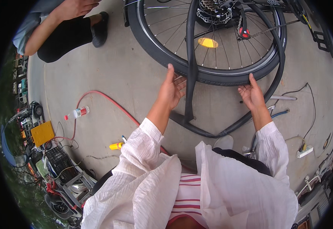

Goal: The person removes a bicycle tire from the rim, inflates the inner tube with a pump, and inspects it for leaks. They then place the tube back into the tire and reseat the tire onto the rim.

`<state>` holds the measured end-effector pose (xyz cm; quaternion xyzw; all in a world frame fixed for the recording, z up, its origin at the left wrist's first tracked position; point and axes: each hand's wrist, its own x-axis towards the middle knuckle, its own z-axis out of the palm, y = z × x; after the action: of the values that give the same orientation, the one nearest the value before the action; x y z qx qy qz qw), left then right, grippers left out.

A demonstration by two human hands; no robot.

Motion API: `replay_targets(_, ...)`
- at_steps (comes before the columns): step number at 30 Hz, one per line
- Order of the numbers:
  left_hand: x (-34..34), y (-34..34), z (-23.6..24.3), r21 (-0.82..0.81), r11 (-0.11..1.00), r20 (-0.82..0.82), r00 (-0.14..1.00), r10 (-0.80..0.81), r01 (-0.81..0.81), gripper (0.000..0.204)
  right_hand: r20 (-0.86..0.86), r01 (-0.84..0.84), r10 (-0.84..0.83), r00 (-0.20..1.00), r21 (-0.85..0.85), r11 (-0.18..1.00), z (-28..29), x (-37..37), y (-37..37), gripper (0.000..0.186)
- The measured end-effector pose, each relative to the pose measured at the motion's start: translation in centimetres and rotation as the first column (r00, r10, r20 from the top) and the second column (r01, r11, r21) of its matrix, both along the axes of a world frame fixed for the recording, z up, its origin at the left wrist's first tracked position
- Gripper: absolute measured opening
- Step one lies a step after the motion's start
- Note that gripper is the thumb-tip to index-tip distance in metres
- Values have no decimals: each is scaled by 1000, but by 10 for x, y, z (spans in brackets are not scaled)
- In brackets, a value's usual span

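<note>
A bicycle wheel with a black tyre (227, 78) stands in front of me, its silver rim and spokes showing a yellow reflector (208, 42). At the tyre's lower left, my left hand (171, 89) has its thumb on the tread, its fingers beneath and partly behind a hanging tube. My right hand (252, 94) grips the tyre's lower right, thumb on top and fingers curled below. A loose black inner tube (191, 65) hangs across the wheel in a large loop. Its lower bend sags toward my white shoe (224, 142). Sprockets and a brake disc (214, 17) sit at the hub.
A co-worker's hand (76, 8) and dark shoe (100, 30) show at upper left. A red hose (115, 103) curves past a plastic bottle (77, 113) and a yellow-handled tool (116, 146). Right lie a blue-ended hose (280, 113), cables and a white power strip (305, 151).
</note>
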<state>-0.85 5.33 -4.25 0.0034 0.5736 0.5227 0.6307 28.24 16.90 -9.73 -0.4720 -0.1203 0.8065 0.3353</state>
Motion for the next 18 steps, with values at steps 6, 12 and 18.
replay_targets(6,37,-71,-15,-148,896,-100,895,-434,418,75,62,-88,91,994,-51,995,3,6,-12,42)
replay_targets(12,53,-81,19,-36,858,-281,819,-501,512,34,274,-931,890,365,126,343,76,-55,-32,44)
replay_targets(18,41,-69,43,-115,930,-131,923,-362,349,23,517,-811,695,500,561,165,151,-120,5,33)
